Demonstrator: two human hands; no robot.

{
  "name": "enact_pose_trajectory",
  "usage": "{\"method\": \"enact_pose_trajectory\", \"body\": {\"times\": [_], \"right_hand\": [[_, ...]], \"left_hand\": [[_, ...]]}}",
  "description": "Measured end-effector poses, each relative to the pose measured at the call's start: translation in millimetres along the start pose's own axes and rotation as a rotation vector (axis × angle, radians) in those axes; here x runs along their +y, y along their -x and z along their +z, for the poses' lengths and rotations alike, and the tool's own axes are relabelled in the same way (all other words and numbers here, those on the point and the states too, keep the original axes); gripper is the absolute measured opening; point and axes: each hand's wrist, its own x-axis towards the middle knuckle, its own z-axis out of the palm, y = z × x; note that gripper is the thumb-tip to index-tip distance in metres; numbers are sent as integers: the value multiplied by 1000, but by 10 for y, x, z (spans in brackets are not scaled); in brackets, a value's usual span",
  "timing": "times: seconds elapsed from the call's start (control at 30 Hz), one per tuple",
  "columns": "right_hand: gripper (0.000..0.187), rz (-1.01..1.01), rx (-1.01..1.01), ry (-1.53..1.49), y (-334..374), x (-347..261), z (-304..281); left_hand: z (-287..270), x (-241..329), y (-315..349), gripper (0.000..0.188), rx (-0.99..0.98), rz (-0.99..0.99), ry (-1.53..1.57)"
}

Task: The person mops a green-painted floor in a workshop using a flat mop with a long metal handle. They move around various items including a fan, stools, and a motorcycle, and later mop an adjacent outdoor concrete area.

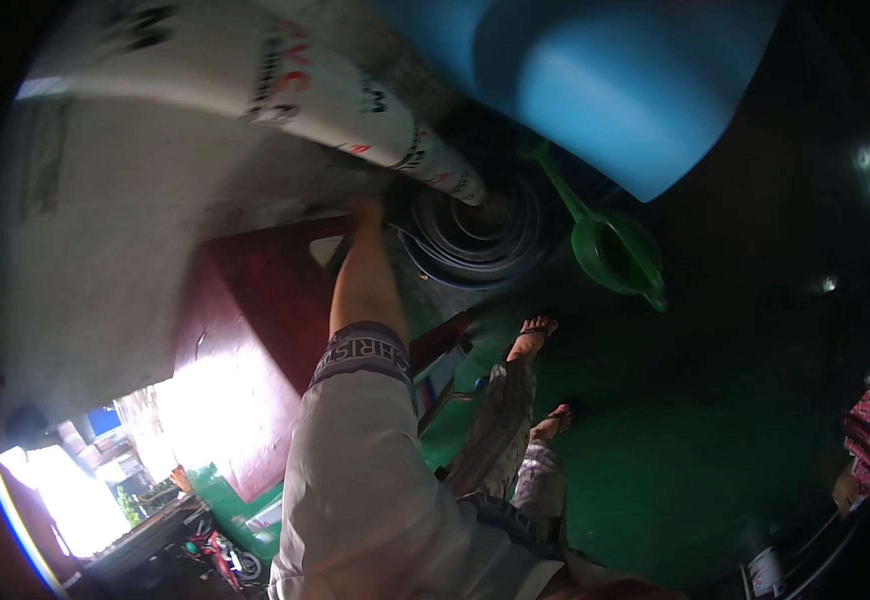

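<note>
My left hand (pixel 364 212) reaches forward at the end of an outstretched bare forearm, below a pale sleeve with a dark printed band. It is blurred and small beside the upper edge of a dark red piece of furniture (pixel 270 290), near a pale oval opening in it. Whether it touches that edge, and how its fingers lie, I cannot make out. Just right of the hand are dark concentric rings (pixel 495 262), like nested basins or coiled hose. A white printed pipe (pixel 355 120) slants down to them. My right hand is outside the picture.
A green dipper-like plastic thing with a handle (pixel 587 250) lies right of the rings, under a large blue curved surface (pixel 645 110). Below are my feet in sandals (pixel 528 342) on a green floor (pixel 645 440). A red motorcycle (pixel 225 560) stands near a bright opening (pixel 70 505), lower left.
</note>
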Motion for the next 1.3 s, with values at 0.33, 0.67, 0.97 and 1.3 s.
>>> {"method": "enact_pose_trajectory", "body": {"times": [0.33, 0.67, 0.97, 1.3], "right_hand": [[17, 223, 160, -14, -264, 183, 269], [16, 307, 250, -51, -30, 404, 286], [15, 367, 257, -26, -39, 591, 264], [15, 413, 257, 8, -32, 620, 135]], "left_hand": [[591, 328, -726, 38, 51, -561, 1263], [586, 109, -964, 38, 101, -647, 1481], [550, 52, -1087, 39, 118, -624, 1535], [632, -35, -991, 39, 130, -634, 1573]]}}
